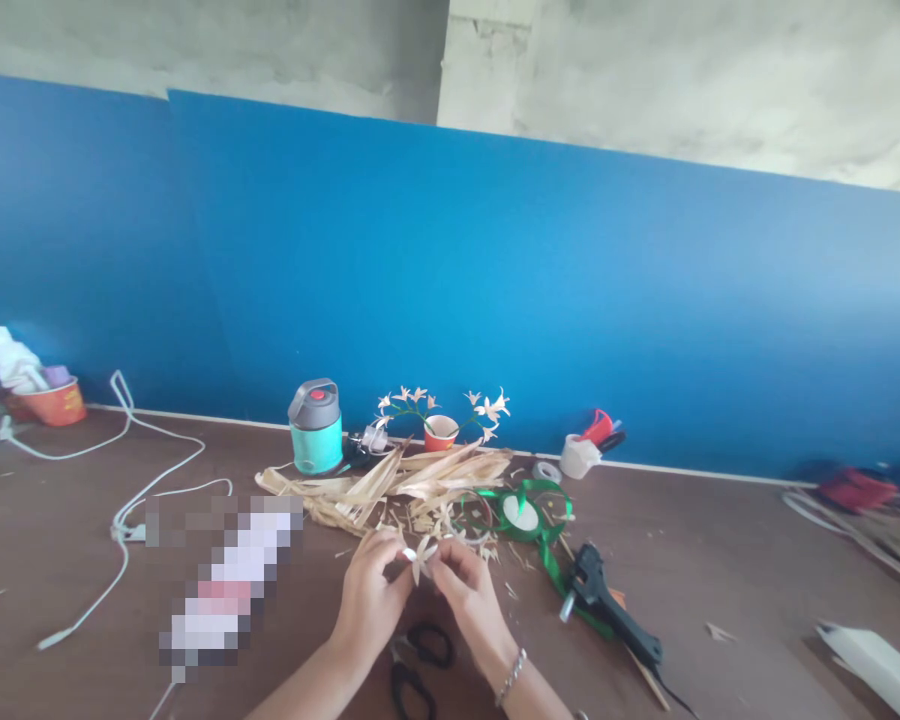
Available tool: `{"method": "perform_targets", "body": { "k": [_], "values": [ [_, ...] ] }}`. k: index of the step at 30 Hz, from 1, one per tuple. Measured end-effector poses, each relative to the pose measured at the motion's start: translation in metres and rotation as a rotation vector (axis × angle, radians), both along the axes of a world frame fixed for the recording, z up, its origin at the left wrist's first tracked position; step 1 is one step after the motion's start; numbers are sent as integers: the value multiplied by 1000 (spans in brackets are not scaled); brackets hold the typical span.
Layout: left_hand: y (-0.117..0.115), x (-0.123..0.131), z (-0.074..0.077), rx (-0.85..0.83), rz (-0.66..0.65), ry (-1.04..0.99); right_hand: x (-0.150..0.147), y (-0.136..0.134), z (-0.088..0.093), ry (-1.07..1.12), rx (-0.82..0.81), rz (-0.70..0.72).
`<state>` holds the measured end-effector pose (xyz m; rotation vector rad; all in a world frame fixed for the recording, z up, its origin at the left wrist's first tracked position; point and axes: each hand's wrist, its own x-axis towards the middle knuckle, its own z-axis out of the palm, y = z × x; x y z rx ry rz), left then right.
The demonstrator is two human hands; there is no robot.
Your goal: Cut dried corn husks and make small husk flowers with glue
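My left hand (375, 588) and my right hand (471, 590) are close together above the table, fingertips pinched on opposite sides of a small pale husk flower (421, 556). Its narrow petals spread out between the fingers. Below my hands lies a pair of black-handled scissors (412, 675), partly hidden by my left forearm. Just beyond my fingers are cut husk scraps (435, 518) and a heap of long dried corn husks (450, 473). Behind the heap, a red and white paper cup (441, 432) holds green stems with similar pale flowers (491, 407).
A black glue gun (619, 615) and a green ribbon spool (521, 514) lie to the right. A turquoise flask (317, 440) stands at the back. White cables (124, 520) trail across the left. A blue partition (450, 280) borders the brown table (720, 580).
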<state>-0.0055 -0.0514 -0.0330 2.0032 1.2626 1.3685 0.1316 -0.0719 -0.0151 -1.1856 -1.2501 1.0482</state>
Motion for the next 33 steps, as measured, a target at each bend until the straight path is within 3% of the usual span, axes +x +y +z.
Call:
{"method": "perform_targets", "body": {
  "k": [7, 18, 33],
  "values": [
    [-1, 1, 2, 12, -17, -17, 0, 0, 0, -57, 46, 55],
    [-1, 2, 1, -108, -6, -30, 2, 0, 0, -47, 80, 2],
    [2, 1, -2, -34, -1, -89, 4, 1, 0, 24, 46, -18]
  ]
}}
